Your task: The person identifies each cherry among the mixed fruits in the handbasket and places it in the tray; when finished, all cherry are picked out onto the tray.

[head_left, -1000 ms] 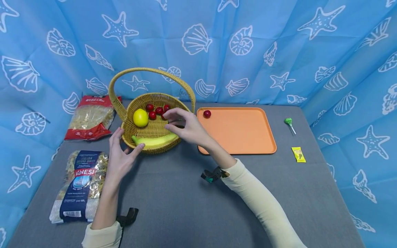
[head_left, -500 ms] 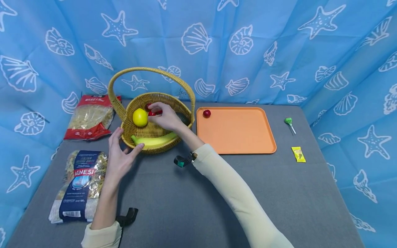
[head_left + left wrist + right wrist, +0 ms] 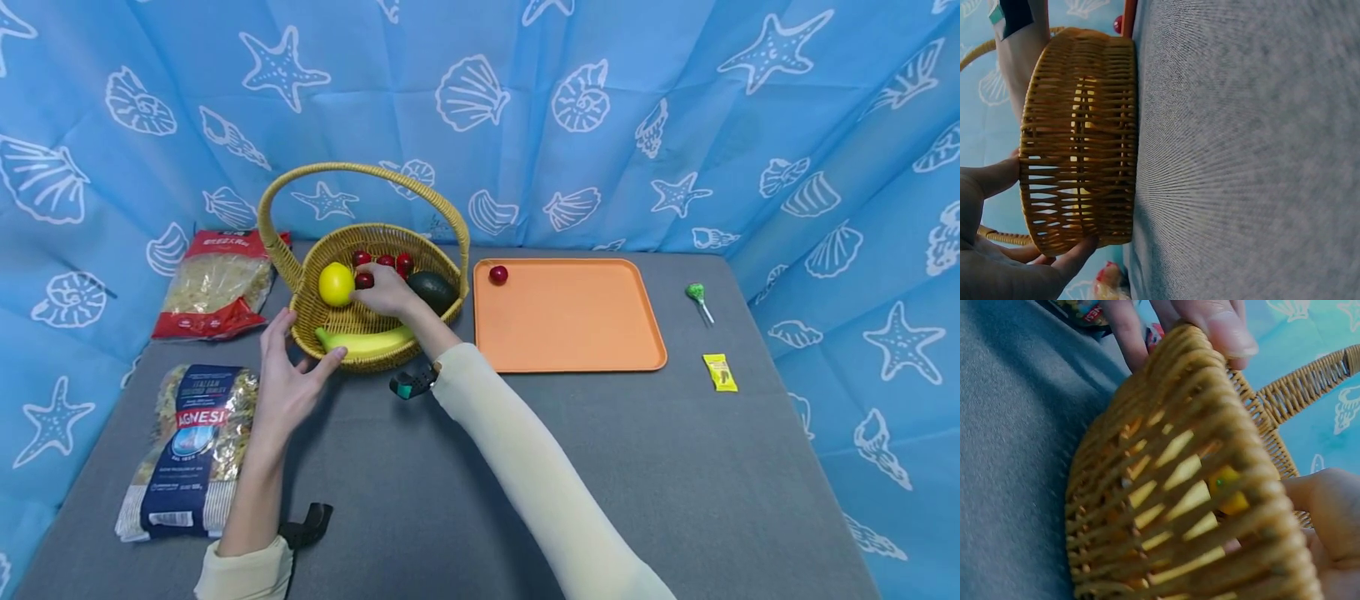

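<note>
A wicker basket (image 3: 306, 321) with a tall handle holds a yellow lemon (image 3: 336, 285), several red cherries (image 3: 386, 261), a dark green avocado (image 3: 432, 292) and a banana (image 3: 367, 343). My left hand (image 3: 294, 387) grips the basket's near left side, thumb at the rim and fingers along the outer wall, as the left wrist view also shows. Inside the basket, my right hand (image 3: 390, 297) has thumb and forefinger around one cherry (image 3: 363, 281) beside the lemon. In the right wrist view the woven wall hides most of the right hand's fingers (image 3: 1335, 512).
An orange tray (image 3: 570, 317) with one cherry (image 3: 498, 274) lies right of the basket. Farther right are a green lollipop (image 3: 697, 293) and a small yellow packet (image 3: 721, 372). Two pasta bags, one red (image 3: 217, 283) and one blue (image 3: 183, 467), lie at left.
My right hand has moved left inside the basket, from the right side to the cherry near the lemon, uncovering the avocado. My left hand stays at the basket's rim.
</note>
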`<state>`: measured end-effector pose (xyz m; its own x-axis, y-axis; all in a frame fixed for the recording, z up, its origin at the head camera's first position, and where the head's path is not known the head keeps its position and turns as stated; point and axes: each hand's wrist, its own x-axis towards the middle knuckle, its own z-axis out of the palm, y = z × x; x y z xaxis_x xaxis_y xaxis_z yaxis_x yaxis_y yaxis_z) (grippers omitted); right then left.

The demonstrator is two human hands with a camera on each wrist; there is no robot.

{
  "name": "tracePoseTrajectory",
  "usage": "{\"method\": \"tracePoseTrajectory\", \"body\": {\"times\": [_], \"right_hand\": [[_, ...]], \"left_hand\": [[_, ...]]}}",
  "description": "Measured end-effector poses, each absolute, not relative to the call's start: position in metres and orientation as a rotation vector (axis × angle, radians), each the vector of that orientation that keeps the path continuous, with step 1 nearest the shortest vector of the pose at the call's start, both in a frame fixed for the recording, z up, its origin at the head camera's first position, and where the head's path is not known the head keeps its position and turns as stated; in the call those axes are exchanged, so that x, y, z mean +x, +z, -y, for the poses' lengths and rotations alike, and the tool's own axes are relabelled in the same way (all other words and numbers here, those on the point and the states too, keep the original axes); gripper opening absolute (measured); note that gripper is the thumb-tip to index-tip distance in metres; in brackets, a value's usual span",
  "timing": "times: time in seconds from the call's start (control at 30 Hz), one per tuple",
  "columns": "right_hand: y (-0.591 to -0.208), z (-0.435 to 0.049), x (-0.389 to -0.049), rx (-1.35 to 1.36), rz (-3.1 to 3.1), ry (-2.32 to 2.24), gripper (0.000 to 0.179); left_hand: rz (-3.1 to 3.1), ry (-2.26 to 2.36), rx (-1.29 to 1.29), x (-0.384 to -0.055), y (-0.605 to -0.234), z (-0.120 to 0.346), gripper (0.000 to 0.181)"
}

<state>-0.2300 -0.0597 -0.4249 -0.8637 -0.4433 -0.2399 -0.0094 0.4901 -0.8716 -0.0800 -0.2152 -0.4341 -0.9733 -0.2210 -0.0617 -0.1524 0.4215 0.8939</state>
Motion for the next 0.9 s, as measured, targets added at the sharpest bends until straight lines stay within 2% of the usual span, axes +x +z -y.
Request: {"method": "tracePoseTrajectory", "body": {"times": [0.4, 0.73, 0.9], "right_hand": [[-0.421, 0.057, -0.220, -0.335, -2.388, -1.526, 0.031], [-0.403, 0.027, -0.192, -0.569, -2.165, -1.734, 0.037], [-0.395, -0.002, -0.168, -0.725, -2.168, -1.744, 0.033]], "left_hand": [[2.587, -1.632, 0.337, -0.079, -0.433, 0.215, 0.101], [2.577, -1.642, 0.315, -0.079, -0.433, 0.215, 0.102], [2.576, -1.653, 0.320, -0.078, -0.433, 0.216, 0.101]]}}
